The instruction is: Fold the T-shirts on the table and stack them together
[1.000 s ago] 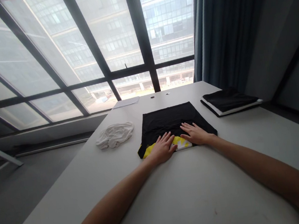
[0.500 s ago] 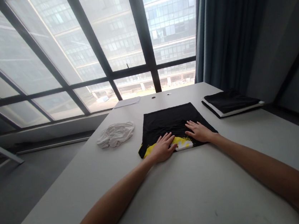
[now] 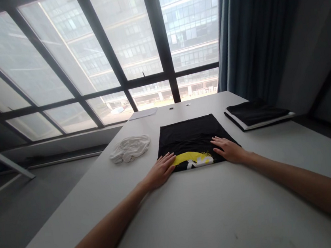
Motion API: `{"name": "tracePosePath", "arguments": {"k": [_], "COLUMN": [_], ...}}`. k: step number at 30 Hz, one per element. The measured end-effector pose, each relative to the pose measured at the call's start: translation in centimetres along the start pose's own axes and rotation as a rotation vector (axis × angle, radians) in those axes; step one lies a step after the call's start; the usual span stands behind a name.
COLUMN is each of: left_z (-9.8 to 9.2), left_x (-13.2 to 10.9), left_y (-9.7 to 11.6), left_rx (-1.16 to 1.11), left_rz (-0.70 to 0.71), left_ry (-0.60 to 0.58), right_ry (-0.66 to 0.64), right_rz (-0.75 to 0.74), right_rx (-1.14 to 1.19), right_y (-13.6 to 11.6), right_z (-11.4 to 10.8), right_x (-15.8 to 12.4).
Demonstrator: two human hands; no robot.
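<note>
A black garment (image 3: 189, 134) with a yellow and white print along its near edge lies folded flat on the white table. It looks like a T-shirt, though its full shape is folded away. My left hand (image 3: 160, 171) rests palm down at its near left corner, fingers stretched over the cloth and covering that corner. On the near right part lies my right hand (image 3: 230, 150), also flat with fingers spread. Neither hand grips the cloth.
A crumpled white cloth (image 3: 130, 148) lies left of the black garment. To the right is a stack of folded black and white clothes (image 3: 256, 113). Papers (image 3: 143, 113) lie at the table's (image 3: 194, 216) far left edge, before the windows. A dark curtain (image 3: 248, 39) hangs at the right.
My left hand has slid left across the garment to its near left corner, uncovering more of the print. My right hand has shifted slightly right. The view has turned a little.
</note>
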State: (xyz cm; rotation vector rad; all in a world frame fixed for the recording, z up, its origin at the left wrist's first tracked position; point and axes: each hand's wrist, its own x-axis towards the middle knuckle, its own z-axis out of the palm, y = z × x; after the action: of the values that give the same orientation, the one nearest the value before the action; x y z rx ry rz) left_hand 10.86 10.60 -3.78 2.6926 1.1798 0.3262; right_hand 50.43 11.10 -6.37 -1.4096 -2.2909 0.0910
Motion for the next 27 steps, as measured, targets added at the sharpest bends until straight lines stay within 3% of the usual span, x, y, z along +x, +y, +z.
{"name": "tracePosePath", "arguments": {"k": [3,7,10,14,18,21,27], "left_z": [-0.8,-2.5,-3.2,-3.5,-3.5,-3.2,-3.2], "left_x": [-0.3,-2.0,-3.9,-5.4,-5.3,-5.0,-4.8], "left_y": [0.1,-1.1,-2.8,-3.8,-3.4,-3.0,-2.6], "left_rx": [0.011,0.020,0.017,0.047,0.120,0.154,0.179], "left_rz": [0.032,0.103,0.114,0.172,0.261,0.248,0.286], "left_ry": [-0.048,-0.071,-0.024,0.081,0.081,0.078,0.059], "right_ry": [0.041,0.011,-0.029,0.022,0.067,0.070,0.088], "right_rz": [-0.001,-0.131,-0.187,-0.198,-0.288,-0.355,-0.383], "right_rx": [-0.001,0.018,0.036,-0.005,-0.058,-0.088,-0.133], "right_y": [0.2,0.9,2.3,4.0,4.3,4.1,3.7], "right_z": [-0.7,-2.2,-3.2,-4.4,-5.5,-6.0,-6.1], "right_x": [-0.6,-2.5,-4.7,-6.7,-7.0,-7.0,-7.2]}}
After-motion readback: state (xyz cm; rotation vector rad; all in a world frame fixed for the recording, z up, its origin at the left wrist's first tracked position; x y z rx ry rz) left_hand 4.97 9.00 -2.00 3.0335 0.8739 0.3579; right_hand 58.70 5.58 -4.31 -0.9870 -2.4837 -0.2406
